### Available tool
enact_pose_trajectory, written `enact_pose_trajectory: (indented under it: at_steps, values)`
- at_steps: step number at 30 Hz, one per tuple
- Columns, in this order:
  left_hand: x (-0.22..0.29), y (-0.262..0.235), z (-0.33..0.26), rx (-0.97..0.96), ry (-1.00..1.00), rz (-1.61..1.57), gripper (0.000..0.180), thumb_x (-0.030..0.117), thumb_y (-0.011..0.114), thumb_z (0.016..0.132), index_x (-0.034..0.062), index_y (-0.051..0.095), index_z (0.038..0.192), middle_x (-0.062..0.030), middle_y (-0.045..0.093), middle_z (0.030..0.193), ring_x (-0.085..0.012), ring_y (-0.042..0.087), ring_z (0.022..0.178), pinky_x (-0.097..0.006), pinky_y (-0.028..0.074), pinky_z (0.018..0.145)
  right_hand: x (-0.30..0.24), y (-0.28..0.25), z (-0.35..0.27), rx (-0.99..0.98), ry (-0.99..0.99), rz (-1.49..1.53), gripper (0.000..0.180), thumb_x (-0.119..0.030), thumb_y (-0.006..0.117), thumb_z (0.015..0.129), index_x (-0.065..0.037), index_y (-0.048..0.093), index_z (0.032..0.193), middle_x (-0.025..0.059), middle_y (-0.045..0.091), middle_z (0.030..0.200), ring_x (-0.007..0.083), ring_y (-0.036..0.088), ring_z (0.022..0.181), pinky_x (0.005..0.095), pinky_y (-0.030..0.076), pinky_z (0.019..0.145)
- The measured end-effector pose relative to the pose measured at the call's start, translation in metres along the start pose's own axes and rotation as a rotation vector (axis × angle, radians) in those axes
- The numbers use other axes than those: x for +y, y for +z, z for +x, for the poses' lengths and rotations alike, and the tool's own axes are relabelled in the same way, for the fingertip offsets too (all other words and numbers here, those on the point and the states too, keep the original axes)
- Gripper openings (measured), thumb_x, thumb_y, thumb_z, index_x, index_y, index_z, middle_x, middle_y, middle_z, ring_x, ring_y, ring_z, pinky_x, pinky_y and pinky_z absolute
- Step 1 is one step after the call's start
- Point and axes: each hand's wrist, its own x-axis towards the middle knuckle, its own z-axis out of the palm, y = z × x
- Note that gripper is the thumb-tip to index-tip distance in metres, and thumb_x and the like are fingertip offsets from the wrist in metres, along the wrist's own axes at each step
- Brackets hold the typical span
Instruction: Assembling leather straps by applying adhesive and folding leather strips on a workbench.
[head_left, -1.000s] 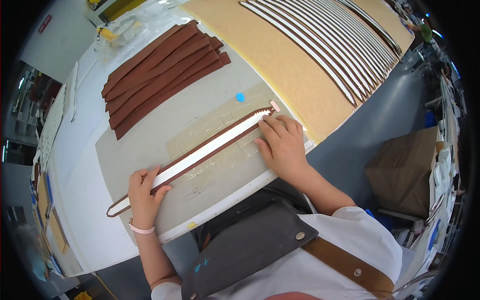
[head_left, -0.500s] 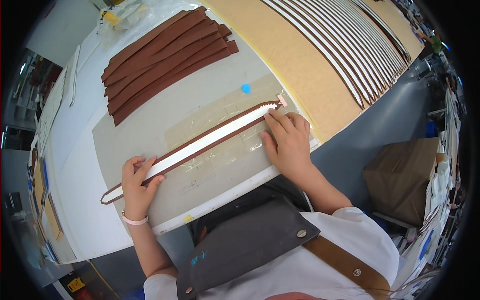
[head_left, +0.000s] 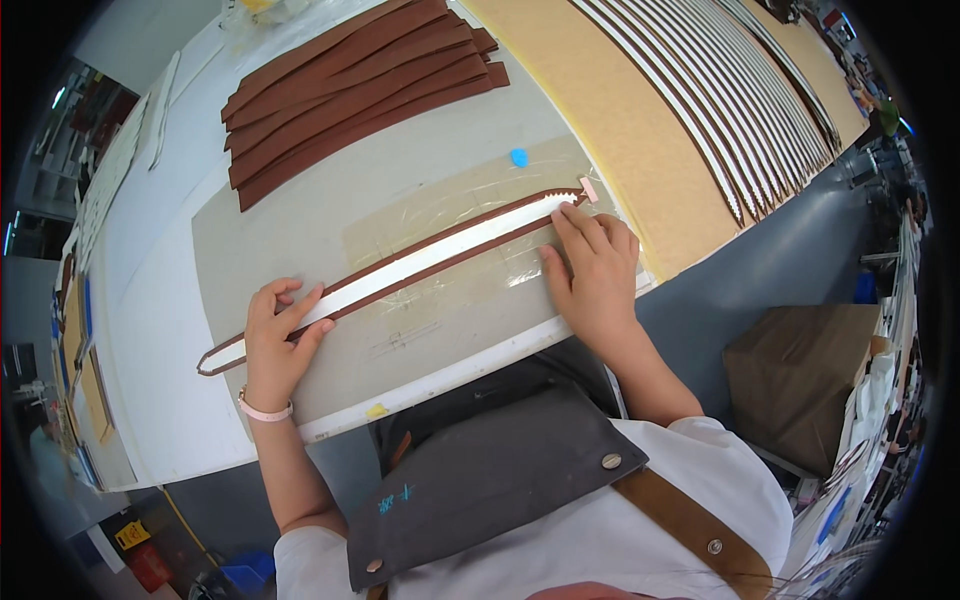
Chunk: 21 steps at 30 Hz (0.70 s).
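Observation:
A long brown leather strip with a white strip along its middle lies slantwise on the grey mat. Its left end is pointed, while the white has a toothed edge near the right end. My left hand straddles the strip near its left end, with thumb and fingers apart at its two edges. On the near edge close to the right end rest the fingertips of my right hand; its thumb is spread away on the mat. Just past that end is a small pink piece.
A pile of brown leather strips lies at the far side. Several white-and-brown strips lie in rows on a tan board at the right. A blue blob is on the mat. A brown covered box stands beyond the table's right side.
The view has shifted a little, so the table sits higher in the picture. Both hands keep about the same places on the leather strip.

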Motion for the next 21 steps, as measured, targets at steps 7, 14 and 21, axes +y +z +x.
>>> enact_pose_trajectory:
  at_steps: [7, 14, 21]
  values:
    - [0.006, 0.001, -0.003, 0.003, -0.033, -0.005, 0.047, 0.016, 0.086, 0.073, 0.0088, 0.076, 0.118, -0.0113, 0.062, 0.126, -0.0288, 0.056, 0.106, -0.038, 0.05, 0.091, 0.0, -0.002, 0.001, -0.012, -0.008, -0.019, 0.041, -0.02, 0.073, 0.087, 0.0, 0.069, 0.122, 0.0105, 0.065, 0.13, 0.0314, 0.055, 0.113, 0.0456, 0.04, 0.099]
    - [0.056, 0.0, 0.024, -0.064, 0.235, 0.108, 0.045, 0.011, 0.076, 0.081, 0.0104, 0.07, 0.126, -0.0079, 0.062, 0.133, -0.0328, 0.052, 0.128, -0.048, 0.04, 0.108, 0.0, -0.001, 0.001, -0.014, -0.029, -0.015, 0.041, -0.019, 0.073, 0.087, 0.002, 0.068, 0.121, 0.0118, 0.064, 0.131, 0.0318, 0.055, 0.111, 0.0462, 0.04, 0.099]
    - [0.101, 0.044, 0.075, -0.13, 0.51, 0.196, 0.051, 0.012, 0.075, 0.081, 0.0131, 0.064, 0.131, -0.0026, 0.061, 0.132, -0.026, 0.051, 0.131, -0.055, 0.031, 0.118, 0.0, 0.0, 0.002, -0.006, -0.05, -0.033, 0.042, -0.02, 0.073, 0.088, 0.003, 0.068, 0.122, 0.0134, 0.064, 0.13, 0.0331, 0.056, 0.111, 0.0465, 0.04, 0.099]
